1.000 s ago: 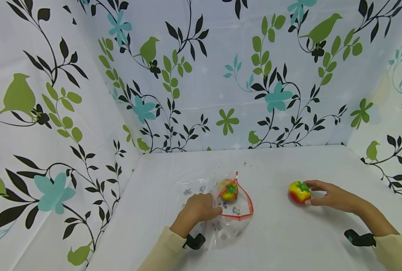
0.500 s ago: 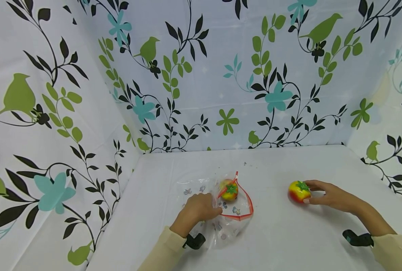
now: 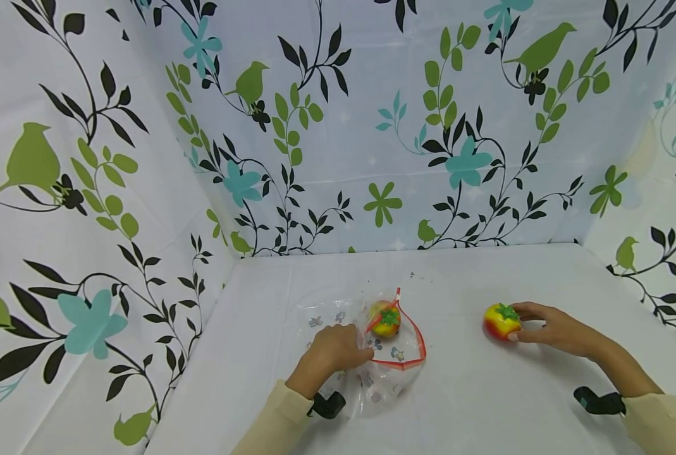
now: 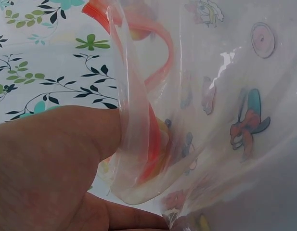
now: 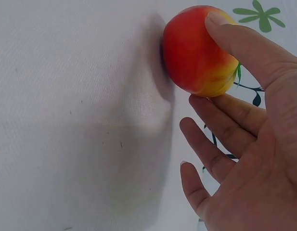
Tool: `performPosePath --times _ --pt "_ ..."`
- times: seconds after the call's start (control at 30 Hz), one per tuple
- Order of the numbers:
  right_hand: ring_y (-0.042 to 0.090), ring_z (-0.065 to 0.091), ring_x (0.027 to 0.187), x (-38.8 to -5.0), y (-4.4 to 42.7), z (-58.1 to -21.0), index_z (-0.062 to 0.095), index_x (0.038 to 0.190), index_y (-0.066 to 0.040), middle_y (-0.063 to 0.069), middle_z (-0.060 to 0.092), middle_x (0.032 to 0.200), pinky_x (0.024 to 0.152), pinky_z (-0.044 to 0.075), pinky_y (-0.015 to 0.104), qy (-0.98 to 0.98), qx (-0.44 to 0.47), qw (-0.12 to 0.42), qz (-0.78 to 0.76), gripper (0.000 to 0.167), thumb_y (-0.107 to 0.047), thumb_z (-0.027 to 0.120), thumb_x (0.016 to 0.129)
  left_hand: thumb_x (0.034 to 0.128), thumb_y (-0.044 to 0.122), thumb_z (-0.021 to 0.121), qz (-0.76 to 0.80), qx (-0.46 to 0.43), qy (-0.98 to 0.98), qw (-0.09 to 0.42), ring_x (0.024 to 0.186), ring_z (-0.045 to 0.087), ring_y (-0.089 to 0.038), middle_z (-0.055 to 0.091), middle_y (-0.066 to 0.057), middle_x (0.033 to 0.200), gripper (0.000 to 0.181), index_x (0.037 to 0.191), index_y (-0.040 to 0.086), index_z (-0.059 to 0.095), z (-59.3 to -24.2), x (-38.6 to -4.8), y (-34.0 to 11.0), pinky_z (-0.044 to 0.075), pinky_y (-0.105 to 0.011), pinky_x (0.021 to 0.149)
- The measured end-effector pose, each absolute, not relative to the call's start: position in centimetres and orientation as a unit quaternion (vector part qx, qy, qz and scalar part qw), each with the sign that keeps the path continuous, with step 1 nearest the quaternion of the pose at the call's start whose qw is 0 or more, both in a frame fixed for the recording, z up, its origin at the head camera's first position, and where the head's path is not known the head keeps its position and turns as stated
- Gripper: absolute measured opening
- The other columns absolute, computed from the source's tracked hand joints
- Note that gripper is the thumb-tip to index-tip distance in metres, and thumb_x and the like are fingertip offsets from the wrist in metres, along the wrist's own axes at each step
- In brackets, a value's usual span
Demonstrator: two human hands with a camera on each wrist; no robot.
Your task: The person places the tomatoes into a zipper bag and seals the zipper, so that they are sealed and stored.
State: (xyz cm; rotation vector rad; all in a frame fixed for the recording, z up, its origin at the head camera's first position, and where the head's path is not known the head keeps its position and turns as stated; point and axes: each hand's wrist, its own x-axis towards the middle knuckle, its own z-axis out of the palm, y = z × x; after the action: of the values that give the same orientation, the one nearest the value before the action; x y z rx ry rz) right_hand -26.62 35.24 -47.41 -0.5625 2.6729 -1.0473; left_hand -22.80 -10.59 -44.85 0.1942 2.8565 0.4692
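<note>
A clear plastic zip bag (image 3: 366, 379) with a red zip edge and printed cartoon figures lies at the middle of the table. My left hand (image 3: 338, 349) grips its edge near the mouth; in the left wrist view the thumb (image 4: 57, 149) presses on the film. One red-and-yellow toy tomato (image 3: 391, 324) with a green leafy top sits inside, behind the plastic. Farther right, my right hand (image 3: 554, 328) pinches a second toy tomato (image 5: 194, 53) between thumb and fingertips, low at the table surface. Its other fingers spread loosely below the toy in the right wrist view.
A white sheet covers the table (image 3: 457, 398). Patterned cloth walls (image 3: 338, 126) with birds and leaves stand behind and at both sides. Black wrist cameras (image 3: 599, 401) sit on both wrists.
My right hand and the toy tomato it pinches have shifted very slightly to the left. The left hand and the bag have stayed in place.
</note>
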Motion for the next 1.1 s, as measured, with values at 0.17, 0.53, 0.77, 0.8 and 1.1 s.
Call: performPosePath --times 0.17,0.53,0.77,0.8,1.1 --pt "0.048 0.056 0.129 -26.8 34.5 -47.3 0.05 0.148 0.003 0.027 0.061 0.141 0.097 0.051 0.07 0.914 -0.187 0.092 -0.349 0.069 -0.037 0.074 0.097 0.0858 0.046 0.074 0.159 0.065 0.977 0.122 0.071 0.057 -0.025 0.061 -0.008 0.08 0.052 0.112 0.002 0.069 -44.9 -22.9 -10.6 0.043 -0.035 0.058" --pt "0.045 0.059 0.127 -26.6 31.4 -45.7 0.054 0.145 0.002 0.022 0.064 0.138 0.1 0.049 0.07 0.908 -0.211 0.062 -0.356 0.067 -0.036 0.076 0.095 0.086 0.046 0.075 0.163 0.065 0.977 0.12 0.067 0.056 -0.024 0.058 -0.007 0.075 0.049 0.109 0.003 0.069 -44.7 -22.7 -10.6 0.04 -0.032 0.054" --pt "0.04 0.06 0.126 -26.5 29.3 -44.8 0.056 0.144 -0.001 0.018 0.066 0.137 0.1 0.05 0.068 0.906 -0.221 0.053 -0.358 0.067 -0.037 0.079 0.093 0.0858 0.045 0.075 0.174 0.064 0.975 0.124 0.069 0.057 -0.025 0.06 -0.008 0.078 0.05 0.111 0.001 0.069 -44.5 -22.5 -10.6 0.041 -0.033 0.056" --pt "0.04 0.06 0.126 -26.5 29.0 -44.6 0.056 0.144 -0.001 0.018 0.066 0.136 0.1 0.05 0.068 0.905 -0.223 0.054 -0.358 0.067 -0.037 0.079 0.093 0.0859 0.045 0.075 0.174 0.064 0.975 0.125 0.07 0.057 -0.025 0.06 -0.008 0.078 0.051 0.111 0.001 0.069 -44.5 -22.5 -10.6 0.041 -0.033 0.056" --pt "0.038 0.06 0.126 -26.3 25.2 -43.5 0.058 0.142 -0.006 0.013 0.067 0.135 0.102 0.05 0.066 0.904 -0.234 0.06 -0.353 0.068 -0.041 0.082 0.089 0.0864 0.047 0.075 0.166 0.067 0.976 0.122 0.069 0.056 -0.024 0.059 -0.007 0.077 0.048 0.106 0.003 0.068 -44.7 -22.7 -10.7 0.04 -0.034 0.057"
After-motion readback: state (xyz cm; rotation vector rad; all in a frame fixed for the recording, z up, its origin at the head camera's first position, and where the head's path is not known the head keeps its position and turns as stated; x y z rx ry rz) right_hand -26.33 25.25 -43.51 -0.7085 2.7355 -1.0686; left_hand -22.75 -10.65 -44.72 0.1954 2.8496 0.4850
